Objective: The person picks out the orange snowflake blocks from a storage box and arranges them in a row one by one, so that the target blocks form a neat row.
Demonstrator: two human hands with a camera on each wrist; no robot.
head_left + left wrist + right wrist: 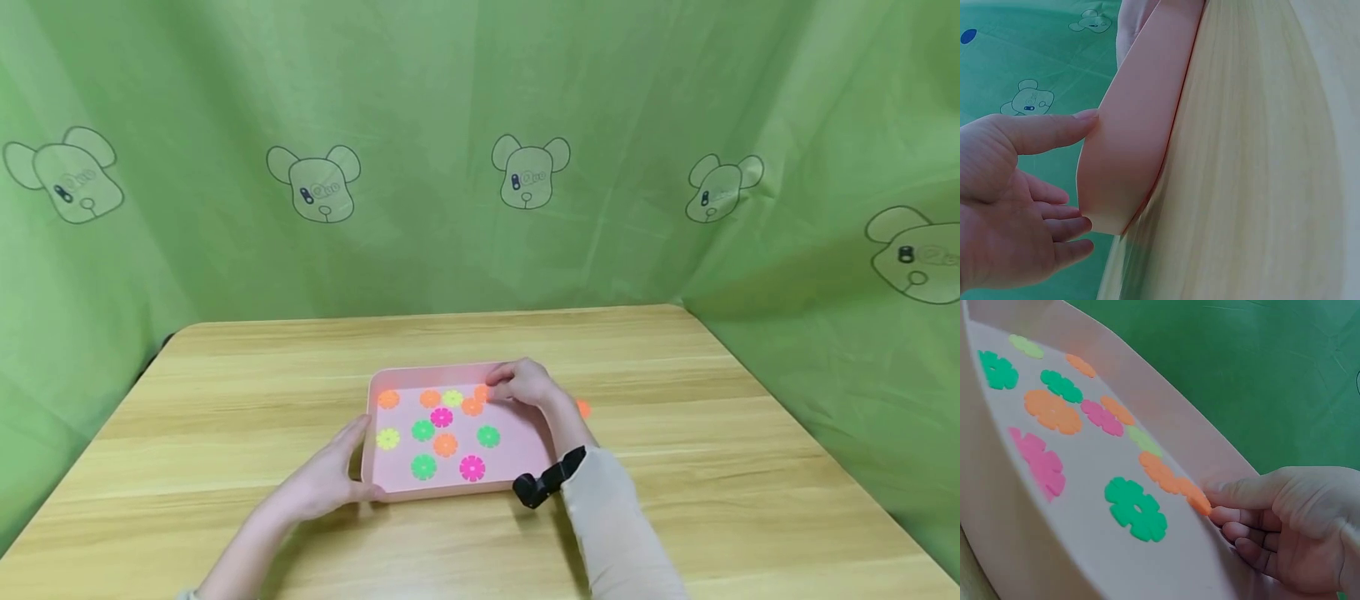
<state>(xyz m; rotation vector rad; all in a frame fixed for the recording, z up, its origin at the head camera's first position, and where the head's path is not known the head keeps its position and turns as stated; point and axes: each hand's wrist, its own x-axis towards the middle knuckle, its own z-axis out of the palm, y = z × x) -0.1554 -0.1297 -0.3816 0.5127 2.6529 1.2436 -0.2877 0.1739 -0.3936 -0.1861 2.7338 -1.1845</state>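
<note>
A shallow pink tray (517, 481) on the table holds several flat, notched flower-shaped plastic discs in orange, green, yellow and pink. At its far right, my right hand (525, 385) reaches inside. Thumb and forefinger pinch the edge of an orange flower-shaped disc (1199, 501), which overlaps another orange disc (1158, 470). Nearby lies a green disc (1137, 508). My left hand (327, 475) is at the tray's left end, thumb against the near corner and the other fingers along the side. In the left wrist view, its fairly straight fingers (1066, 226) touch the pink wall.
Another orange disc (584, 408) lies on the wooden table (712, 450) outside the tray, partly hidden behind the right forearm. A black wrist camera (547, 479) sits on the right wrist. Green curtains (420, 250) with bear-head outlines hang around the table's far and side edges.
</note>
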